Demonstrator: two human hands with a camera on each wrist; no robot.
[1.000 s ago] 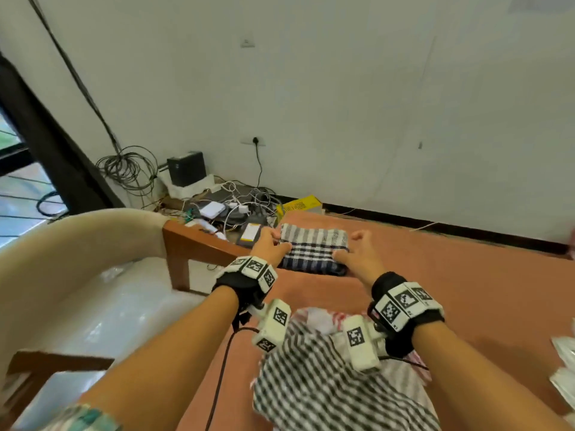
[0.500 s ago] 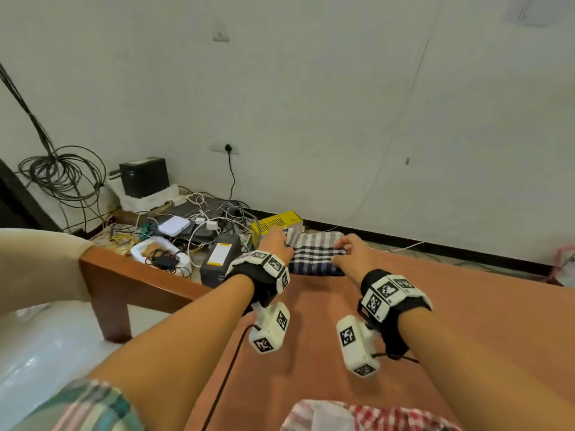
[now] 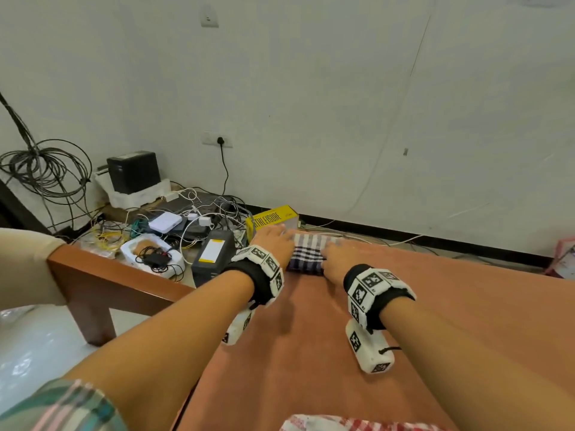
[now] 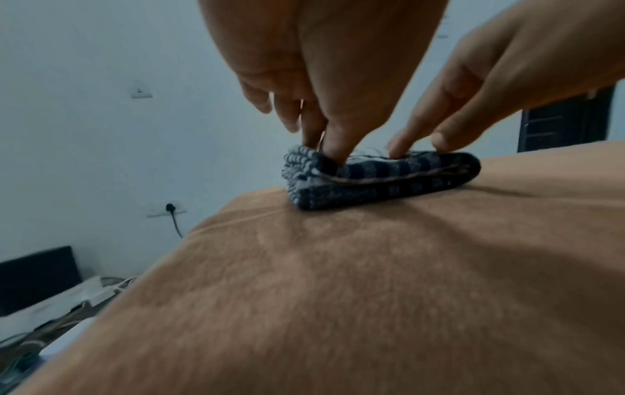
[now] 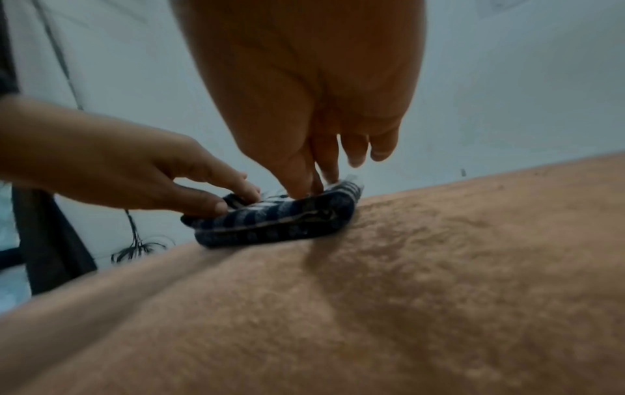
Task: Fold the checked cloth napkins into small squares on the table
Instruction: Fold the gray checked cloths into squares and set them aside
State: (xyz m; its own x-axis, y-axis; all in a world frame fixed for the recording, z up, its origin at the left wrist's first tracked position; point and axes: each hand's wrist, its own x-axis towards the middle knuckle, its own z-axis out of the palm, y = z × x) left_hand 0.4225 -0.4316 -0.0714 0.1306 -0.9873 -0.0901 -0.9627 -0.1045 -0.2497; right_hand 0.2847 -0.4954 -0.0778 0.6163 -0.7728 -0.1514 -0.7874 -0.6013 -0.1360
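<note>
A folded blue napkin [image 3: 306, 253] lies mid-frame on the surface [image 3: 435, 306], pressed by the straight fingers of the left hand [image 3: 273, 244] and right hand [image 3: 337, 259]. It looks done; a red napkin [image 3: 357, 424] at the bottom edge waits.

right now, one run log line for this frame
left hand: pressing napkin | right hand: pressing napkin | napkin: folded, on table

Beyond the far edge: yellow box [image 3: 273, 218], black power unit [image 3: 213, 256], white router [image 3: 165, 222] amid tangled cables [image 3: 214, 213]. Coiled cable [image 3: 43, 169] hangs by the wall.
</note>
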